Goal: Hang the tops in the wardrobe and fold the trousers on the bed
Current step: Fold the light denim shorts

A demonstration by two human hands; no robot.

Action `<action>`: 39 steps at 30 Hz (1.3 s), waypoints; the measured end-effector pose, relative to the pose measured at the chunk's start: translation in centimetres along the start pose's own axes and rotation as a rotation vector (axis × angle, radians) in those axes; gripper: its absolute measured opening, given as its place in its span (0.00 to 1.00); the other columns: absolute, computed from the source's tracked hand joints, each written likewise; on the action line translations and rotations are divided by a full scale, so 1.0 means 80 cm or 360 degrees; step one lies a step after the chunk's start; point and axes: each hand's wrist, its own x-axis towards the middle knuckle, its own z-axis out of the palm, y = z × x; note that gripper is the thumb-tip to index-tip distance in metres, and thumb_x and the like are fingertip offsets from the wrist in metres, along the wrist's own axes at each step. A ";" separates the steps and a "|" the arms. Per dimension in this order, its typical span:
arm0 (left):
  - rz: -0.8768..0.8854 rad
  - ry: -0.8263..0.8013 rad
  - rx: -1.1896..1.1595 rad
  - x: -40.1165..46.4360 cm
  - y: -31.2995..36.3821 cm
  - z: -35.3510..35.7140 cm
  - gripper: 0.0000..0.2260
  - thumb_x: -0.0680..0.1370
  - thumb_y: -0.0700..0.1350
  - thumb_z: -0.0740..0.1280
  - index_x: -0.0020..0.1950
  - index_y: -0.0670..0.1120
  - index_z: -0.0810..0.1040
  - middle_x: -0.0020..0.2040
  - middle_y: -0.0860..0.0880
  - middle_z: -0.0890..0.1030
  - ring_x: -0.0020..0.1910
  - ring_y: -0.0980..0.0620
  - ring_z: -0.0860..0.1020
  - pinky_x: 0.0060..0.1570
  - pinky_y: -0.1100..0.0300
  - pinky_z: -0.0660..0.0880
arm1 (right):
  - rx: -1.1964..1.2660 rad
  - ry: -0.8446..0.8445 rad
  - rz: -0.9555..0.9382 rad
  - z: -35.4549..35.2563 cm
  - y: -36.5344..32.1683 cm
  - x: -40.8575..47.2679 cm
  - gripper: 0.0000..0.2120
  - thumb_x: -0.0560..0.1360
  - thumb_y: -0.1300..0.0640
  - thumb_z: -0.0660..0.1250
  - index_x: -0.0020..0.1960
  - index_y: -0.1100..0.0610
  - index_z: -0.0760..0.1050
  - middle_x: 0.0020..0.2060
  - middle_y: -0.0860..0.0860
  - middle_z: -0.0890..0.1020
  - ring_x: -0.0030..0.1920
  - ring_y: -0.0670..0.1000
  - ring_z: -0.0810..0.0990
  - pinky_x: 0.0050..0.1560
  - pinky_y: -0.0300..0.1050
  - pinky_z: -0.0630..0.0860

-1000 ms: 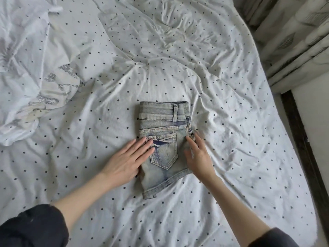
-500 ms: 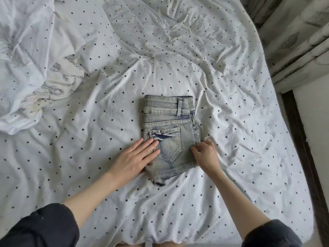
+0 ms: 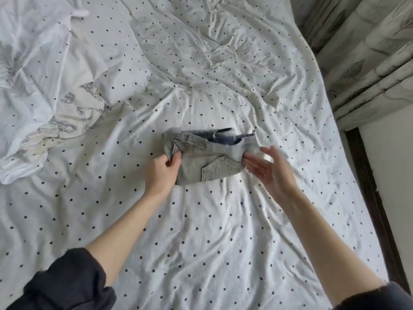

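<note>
Pale blue denim shorts [image 3: 212,157] lie folded into a small bundle in the middle of the bed [image 3: 223,231], a back pocket facing up and the dark inside showing along the far edge. My left hand [image 3: 162,173] pinches the bundle's left edge between thumb and fingers. At the bundle's right end, my right hand [image 3: 270,171] is blurred and open, palm up, with straight fingertips at the denim.
A white sheet with black dots covers the bed. A crumpled white duvet and a printed pillow [image 3: 64,121] lie at the left. Patterned curtains [image 3: 368,52] hang at the upper right, and a dark bed frame [image 3: 375,209] runs along the right side.
The shorts have been folded over once more, from a flat upright rectangle into a shorter, thicker bundle. My left hand went from lying flat to pinching the left edge; my right hand let go and opened.
</note>
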 end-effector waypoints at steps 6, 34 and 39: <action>-0.0083 0.0157 0.0386 0.016 0.023 0.013 0.20 0.77 0.54 0.63 0.30 0.46 0.63 0.27 0.51 0.68 0.31 0.44 0.70 0.29 0.57 0.59 | -0.2088 -0.0081 -0.1568 0.038 0.068 0.001 0.25 0.79 0.50 0.61 0.73 0.55 0.63 0.73 0.58 0.63 0.73 0.57 0.60 0.72 0.50 0.58; 0.0648 0.0074 0.0265 0.030 -0.012 0.001 0.18 0.75 0.38 0.69 0.65 0.42 0.75 0.70 0.42 0.68 0.73 0.45 0.61 0.71 0.54 0.57 | -0.0900 -0.0089 0.0493 -0.003 0.008 0.122 0.14 0.67 0.56 0.76 0.43 0.64 0.75 0.37 0.56 0.78 0.37 0.52 0.76 0.44 0.46 0.78; -0.0681 -0.0170 -0.0530 0.052 -0.001 -0.016 0.20 0.70 0.40 0.75 0.59 0.38 0.74 0.53 0.42 0.80 0.52 0.44 0.79 0.55 0.50 0.76 | -0.0971 -0.0316 0.0658 -0.006 0.002 0.137 0.18 0.67 0.57 0.75 0.51 0.65 0.74 0.45 0.58 0.79 0.42 0.53 0.77 0.41 0.45 0.76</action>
